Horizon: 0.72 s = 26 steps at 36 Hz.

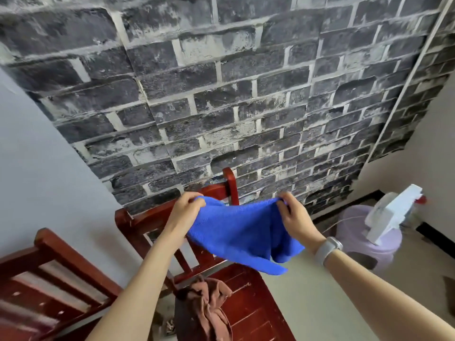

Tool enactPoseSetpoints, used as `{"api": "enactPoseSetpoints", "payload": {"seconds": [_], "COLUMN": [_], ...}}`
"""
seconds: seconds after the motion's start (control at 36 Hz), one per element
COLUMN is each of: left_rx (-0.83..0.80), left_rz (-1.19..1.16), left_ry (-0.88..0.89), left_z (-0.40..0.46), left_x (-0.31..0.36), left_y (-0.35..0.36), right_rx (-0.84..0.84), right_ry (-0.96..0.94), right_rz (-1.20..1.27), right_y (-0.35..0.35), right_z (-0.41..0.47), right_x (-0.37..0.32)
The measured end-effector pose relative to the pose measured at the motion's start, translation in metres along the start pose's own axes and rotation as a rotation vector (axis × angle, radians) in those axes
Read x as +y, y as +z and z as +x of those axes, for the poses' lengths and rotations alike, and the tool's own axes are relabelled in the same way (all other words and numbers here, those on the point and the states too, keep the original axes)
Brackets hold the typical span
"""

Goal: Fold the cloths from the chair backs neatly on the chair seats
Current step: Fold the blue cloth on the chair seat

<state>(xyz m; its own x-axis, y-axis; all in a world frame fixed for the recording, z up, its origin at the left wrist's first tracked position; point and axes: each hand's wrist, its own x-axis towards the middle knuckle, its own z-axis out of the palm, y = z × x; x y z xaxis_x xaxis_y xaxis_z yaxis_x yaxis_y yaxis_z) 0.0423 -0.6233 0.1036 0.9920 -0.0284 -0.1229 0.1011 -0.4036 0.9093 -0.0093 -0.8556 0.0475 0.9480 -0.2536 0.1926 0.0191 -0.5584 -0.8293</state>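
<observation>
Left hand (186,206), right hand (293,215), pinching blue cloth (236,232)

Both bare forearms reach up and forward, well apart at the elbows and nearer at the wrists. The left hand (188,205) is raised with fingers curled in a pinching grip, knuckles up. The right hand (291,214) pinches likewise at the same height, its wrist banded.

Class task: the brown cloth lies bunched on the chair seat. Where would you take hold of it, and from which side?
Grip the brown cloth at its raised top folds, coming from above: it lies crumpled on the chair seat, showing no clear corner, and the chair back blocks the far side.
</observation>
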Motion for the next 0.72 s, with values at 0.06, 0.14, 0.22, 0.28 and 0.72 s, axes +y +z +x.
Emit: {"api": "enactPoseSetpoints", "payload": {"seconds": [0.06, 0.14, 0.22, 0.28, 0.72], "left_rx": [-0.12, -0.269, -0.356, -0.336, -0.225], "left_rz": [0.14, 0.355, 0.422, 0.433, 0.454], "left_ry": [0.01, 0.15, 0.226, 0.296, 0.521], "left_z": [-0.005, -0.015, -0.024, -0.029, -0.028], "left_x": [-0.015, -0.022, -0.018, -0.013, 0.003], "left_y": [-0.008, -0.003, 0.014, 0.027, 0.042], "right_rx": [-0.068, -0.203, -0.277, -0.289, -0.471], "right_ry": [-0.096, -0.2, -0.259, -0.275, 0.844], "right_rz": [-0.01, -0.025, -0.014, 0.034, 0.652], "right_y": [-0.001, 0.0, 0.001, 0.001, 0.034], "right_z": [0.005, 0.01, 0.015, 0.016, -0.044], "right_x": [-0.012, -0.033, -0.05, -0.056, 0.035]}}
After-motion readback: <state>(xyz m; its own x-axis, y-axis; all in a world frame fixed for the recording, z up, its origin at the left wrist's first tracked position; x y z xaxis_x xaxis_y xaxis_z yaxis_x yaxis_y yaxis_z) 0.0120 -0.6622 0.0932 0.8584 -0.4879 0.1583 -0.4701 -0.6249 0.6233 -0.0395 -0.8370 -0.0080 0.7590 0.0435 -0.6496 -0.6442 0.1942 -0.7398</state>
